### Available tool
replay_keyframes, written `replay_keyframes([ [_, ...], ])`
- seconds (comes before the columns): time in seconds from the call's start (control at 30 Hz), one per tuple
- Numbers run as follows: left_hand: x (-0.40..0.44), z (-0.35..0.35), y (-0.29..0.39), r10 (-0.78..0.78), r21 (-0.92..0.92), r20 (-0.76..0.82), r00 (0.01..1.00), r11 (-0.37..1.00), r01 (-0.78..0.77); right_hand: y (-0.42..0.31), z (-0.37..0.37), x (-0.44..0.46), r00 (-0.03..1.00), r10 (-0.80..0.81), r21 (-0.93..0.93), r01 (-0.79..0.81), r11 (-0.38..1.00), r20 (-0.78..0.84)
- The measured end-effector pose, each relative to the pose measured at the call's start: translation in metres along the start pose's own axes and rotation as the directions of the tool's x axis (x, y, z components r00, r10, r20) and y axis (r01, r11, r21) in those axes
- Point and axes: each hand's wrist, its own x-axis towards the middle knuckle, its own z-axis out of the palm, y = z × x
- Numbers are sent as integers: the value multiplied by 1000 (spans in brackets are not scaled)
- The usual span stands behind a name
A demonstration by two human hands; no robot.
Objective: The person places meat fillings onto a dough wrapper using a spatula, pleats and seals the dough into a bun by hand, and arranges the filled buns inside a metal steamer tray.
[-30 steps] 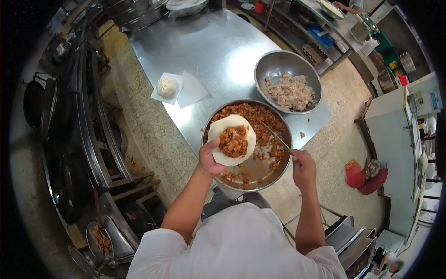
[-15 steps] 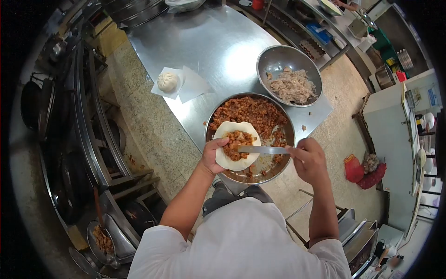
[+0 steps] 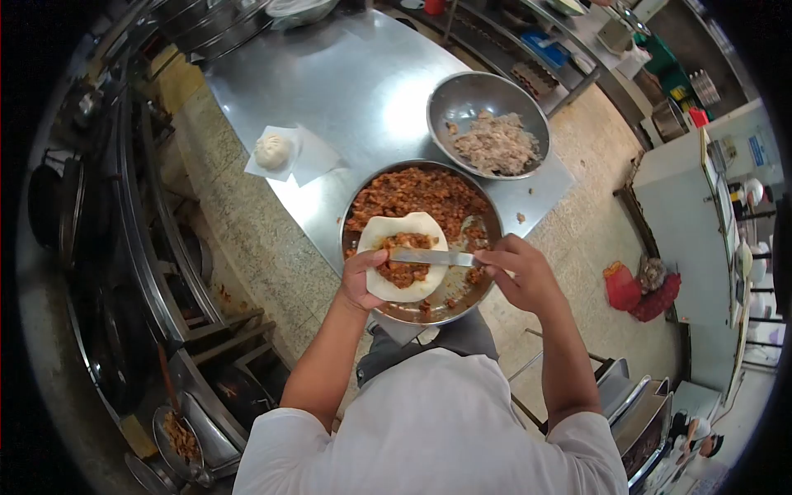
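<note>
My left hand supports a round white dough wrapper over the bowl, its thumb on top at the wrapper's edge. Reddish-brown chopped filling lies in the wrapper's middle. In my right hand is a flat metal spatula, pinched at its right end. Its blade rests across the filling, the tip close to my left thumb. Beneath both hands is a wide steel bowl with more of the same filling, mostly heaped at its far side. The fingers under the wrapper are hidden.
A second steel bowl with pale minced filling stands behind on the steel table. To the left, a pleated bun sits on white paper. Stoves with woks line the left side; red bags lie on the floor at right.
The spatula has moved left across the filling and now lies flatter over it, its tip nearer my left thumb. The filling looks more pressed down. The whole view has shifted slightly.
</note>
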Motion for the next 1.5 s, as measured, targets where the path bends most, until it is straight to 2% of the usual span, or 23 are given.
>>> replay_keyframes([
  [0.07, 8, 6, -2, -2, 9, -29, 1000, 1000, 2, 15, -11, 3, 999, 7, 10, -8, 1000, 48],
  [0.1, 13, 10, -6, 15, 13, -27, 1000, 1000, -15, 24, -27, 6, 998, -6, -54, 9, 999, 60],
  [0.17, 14, 31, -20, 263, 67, -27, 964, 963, -261, 42, -61, 11, 995, -24, -93, 33, 995, 95],
  [0.2, 11, 20, -23, 250, 64, -81, 965, 967, -245, 53, -83, 21, 998, 18, -168, -8, 986, 58],
  [0.23, 18, 30, -27, 345, 154, -47, 938, 930, -334, 70, -102, 35, 999, 51, -243, -45, 969, 17],
  [0.27, 22, 27, -31, 360, 162, -65, 931, 924, -346, 92, -114, 50, 999, 30, -233, -23, 972, 27],
  [0.33, 34, 23, -48, 376, 174, -94, 922, 918, -357, 138, -130, 75, 998, 42, -552, -59, 832, -42],
  [0.37, 42, 23, -58, 401, 127, -67, 914, 912, -391, 158, -136, 90, 999, 39, -545, -49, 837, -31],
  [0.43, 56, 19, -85, 439, 71, -55, 897, 898, -435, 195, -147, 116, 996, -30, -665, 81, 743, 88],
  [0.47, 63, 12, -101, 387, -39, -90, 918, 919, -391, 211, -149, 120, 994, -35, -660, 96, 746, 105],
  [0.5, 75, 7, -112, 338, -145, -104, 935, 925, -351, 227, -153, 129, 978, -44, -653, 168, 739, 202],
  [0.53, 90, 5, -126, 339, -106, -158, 927, 928, -357, 236, -156, 140, 954, -56, -640, 240, 729, 294],
  [0.57, 104, 3, -139, 360, -49, -214, 908, 924, -378, 240, -157, 145, 951, -70, -635, 256, 729, 302],
  [0.63, 128, 8, -156, 263, -89, -173, 949, 956, -281, 246, -159, 150, 870, -76, -531, 364, 765, 488],
  [0.77, 165, 15, -164, 219, -122, -138, 966, 964, -236, 257, -150, 158, 865, -98, -558, 400, 727, 492],
  [0.83, 174, 13, -166, 218, -81, -171, 961, 969, -234, 256, -145, 156, 857, -79, -558, 399, 727, 510],
  [0.93, 185, 8, -163, 218, -60, -198, 956, 970, -234, 261, -144, 158, 853, -103, -481, 384, 788, 512],
  [1.0, 185, 7, -161, 221, -60, -209, 952, 969, -238, 265, -147, 157, 825, -147, -356, 387, 850, 545],
  [1.17, 176, 14, -158, 246, -53, -111, 963, 966, -253, 277, -147, 150, 850, -84, -223, 230, 947, 520],
  [1.23, 164, 10, -156, 276, -56, -143, 951, 957, -286, 276, -149, 145, 864, -67, -191, 185, 964, 499],
  [1.3, 154, 5, -153, 305, -57, -178, 936, 946, -319, 271, -152, 135, 925, -183, -77, 220, 973, 334],
  [1.37, 147, 7, -147, 323, -110, -279, 905, 925, -364, 247, -162, 128, 946, -161, -69, 188, 980, 282],
  [1.5, 155, 4, -133, 343, -98, -252, 905, 921, -376, 201, -170, 101, 974, -148, 25, 146, 989, 170],
])
